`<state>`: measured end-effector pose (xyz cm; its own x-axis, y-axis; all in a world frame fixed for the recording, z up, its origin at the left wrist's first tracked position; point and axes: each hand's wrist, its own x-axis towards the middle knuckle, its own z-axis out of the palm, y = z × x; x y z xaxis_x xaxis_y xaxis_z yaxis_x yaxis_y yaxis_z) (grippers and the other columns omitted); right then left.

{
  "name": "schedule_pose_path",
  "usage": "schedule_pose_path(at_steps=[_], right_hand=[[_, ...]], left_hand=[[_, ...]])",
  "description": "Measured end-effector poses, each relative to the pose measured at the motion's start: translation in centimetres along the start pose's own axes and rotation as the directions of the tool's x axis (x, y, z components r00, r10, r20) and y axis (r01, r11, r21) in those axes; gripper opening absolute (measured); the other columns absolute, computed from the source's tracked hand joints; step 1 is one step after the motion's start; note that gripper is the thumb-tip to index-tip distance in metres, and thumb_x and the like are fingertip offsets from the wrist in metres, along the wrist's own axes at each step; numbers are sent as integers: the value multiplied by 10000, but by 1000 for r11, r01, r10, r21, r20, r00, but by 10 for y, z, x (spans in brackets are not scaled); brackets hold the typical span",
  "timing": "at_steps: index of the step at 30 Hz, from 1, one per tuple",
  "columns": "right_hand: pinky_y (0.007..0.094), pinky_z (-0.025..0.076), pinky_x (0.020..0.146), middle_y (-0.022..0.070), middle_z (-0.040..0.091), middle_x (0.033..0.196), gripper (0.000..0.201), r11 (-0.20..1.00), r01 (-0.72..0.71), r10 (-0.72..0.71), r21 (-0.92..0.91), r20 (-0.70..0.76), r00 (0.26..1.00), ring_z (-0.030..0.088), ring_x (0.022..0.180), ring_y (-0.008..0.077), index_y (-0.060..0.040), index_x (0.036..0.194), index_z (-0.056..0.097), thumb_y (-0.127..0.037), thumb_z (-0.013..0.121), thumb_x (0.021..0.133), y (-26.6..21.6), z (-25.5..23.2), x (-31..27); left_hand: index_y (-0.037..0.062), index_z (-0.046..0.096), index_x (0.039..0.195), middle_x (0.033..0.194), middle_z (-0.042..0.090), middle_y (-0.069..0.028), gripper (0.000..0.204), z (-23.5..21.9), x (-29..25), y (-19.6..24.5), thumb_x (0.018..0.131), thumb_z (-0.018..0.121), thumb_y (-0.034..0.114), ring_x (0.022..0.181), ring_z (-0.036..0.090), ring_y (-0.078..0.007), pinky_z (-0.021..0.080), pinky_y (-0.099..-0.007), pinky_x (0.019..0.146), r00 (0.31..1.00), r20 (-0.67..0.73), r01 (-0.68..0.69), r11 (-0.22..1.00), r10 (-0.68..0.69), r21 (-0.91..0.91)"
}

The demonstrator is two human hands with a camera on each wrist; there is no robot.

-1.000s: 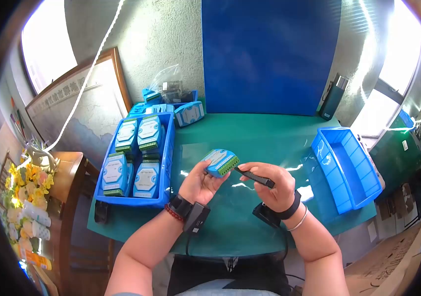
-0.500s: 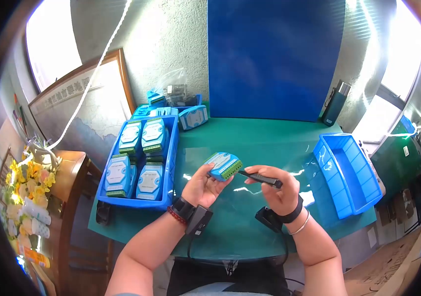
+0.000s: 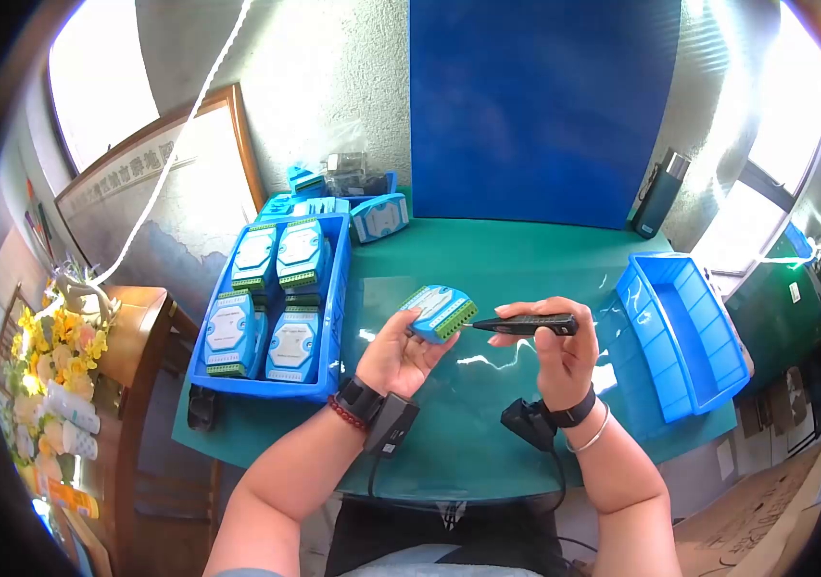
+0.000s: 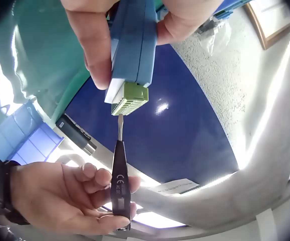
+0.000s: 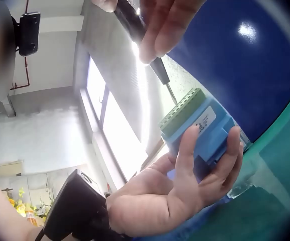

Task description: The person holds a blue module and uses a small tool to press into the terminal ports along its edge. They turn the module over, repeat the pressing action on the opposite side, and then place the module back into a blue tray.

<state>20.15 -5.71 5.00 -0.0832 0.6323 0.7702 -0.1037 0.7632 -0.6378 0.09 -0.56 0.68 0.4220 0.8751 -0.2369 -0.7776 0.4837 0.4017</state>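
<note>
Swinging screwdriver level, pinching with right hand; gripping blue module with left hand, seemingly working at green terminals.

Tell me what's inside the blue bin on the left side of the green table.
The blue bin holds blue-and-white modules: four labelled faces show on top, with green terminal strips; parts of others show between. They cover anything deeper.

Left hand, right hand, curled
</note>
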Motion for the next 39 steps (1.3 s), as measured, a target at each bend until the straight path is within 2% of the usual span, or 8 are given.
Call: schedule_pose_path(at_steps=[4, 7, 11, 12, 16, 23, 29, 39], right_hand=[[336, 564, 743, 253, 624, 1059, 183, 1000, 11, -11, -18, 14, 1000, 684, 846, 257, 24, 1117, 435, -18, 479, 944, 3, 3, -2], [336, 562, 742, 253, 625, 1062, 183, 984, 119, -102, -135, 123, 987, 684, 846, 262, 27, 1096, 461, 5, 508, 921, 0, 1, 0], [335, 571, 692, 217, 642, 1063, 305, 914, 282, -198, -292, 285, 938, 695, 818, 282, -9, 1076, 492, 54, 618, 805, -4, -2, 5], [330, 573, 652, 199, 650, 1053, 379, 874, 345, -246, -341, 300, 922, 694, 796, 285, -30, 1072, 499, 65, 660, 741, -3, -1, 7], [322, 568, 625, 188, 655, 1046, 404, 836, 398, -269, -378, 351, 897, 690, 779, 279, -38, 1065, 504, 61, 683, 716, -6, -1, 11], [316, 562, 612, 188, 657, 1040, 387, 836, 387, -258, -388, 344, 903, 685, 770, 276, -35, 1032, 523, 64, 691, 698, -6, -2, 9], [317, 563, 611, 186, 659, 1038, 393, 850, 379, -264, -365, 328, 907, 686, 774, 279, -32, 1033, 519, 67, 693, 694, -2, -1, 9], [310, 566, 614, 188, 654, 1052, 417, 860, 366, -250, -354, 332, 909, 688, 787, 274, -40, 1063, 509, 78, 683, 703, -4, -2, 9]], left_hand=[[-40, 425, 1247, 1180, 572, -181, 419, -1, -1, -1, 916, 559, 179, 1023, 629, -296, 581, -341, 851, 1000, 13, 11, 1000, -11, 11], [-24, 372, 1274, 1240, 501, -169, 439, -5, 1, 1, 920, 552, 162, 1116, 572, -288, 548, -395, 922, 999, 51, 18, 1000, -18, -6], [-24, 382, 1267, 1235, 504, -163, 432, -7, 3, 1, 920, 552, 167, 1105, 579, -275, 553, -387, 913, 999, 46, 15, 1000, -15, 14], [-25, 383, 1266, 1234, 505, -162, 431, -7, 3, 1, 919, 553, 168, 1103, 580, -274, 554, -384, 910, 999, 41, 17, 1000, -18, 21], [-38, 382, 1258, 1244, 504, -167, 449, -9, 4, 2, 907, 569, 170, 1103, 583, -269, 559, -370, 900, 996, 86, 30, 999, -33, 33], [-38, 389, 1256, 1244, 508, -174, 422, -12, 7, 3, 919, 551, 160, 1107, 579, -280, 557, -376, 904, 995, 82, 55, 998, -55, 0], [-30, 392, 1254, 1232, 513, -167, 424, -9, 4, 0, 917, 560, 165, 1108, 576, -270, 555, -377, 906, 999, 44, -1, 1000, 0, 25], [-31, 383, 1265, 1248, 502, -172, 419, -6, 3, 2, 929, 540, 163, 1109, 575, -276, 548, -393, 916, 999, 35, 31, 999, -31, 9]])
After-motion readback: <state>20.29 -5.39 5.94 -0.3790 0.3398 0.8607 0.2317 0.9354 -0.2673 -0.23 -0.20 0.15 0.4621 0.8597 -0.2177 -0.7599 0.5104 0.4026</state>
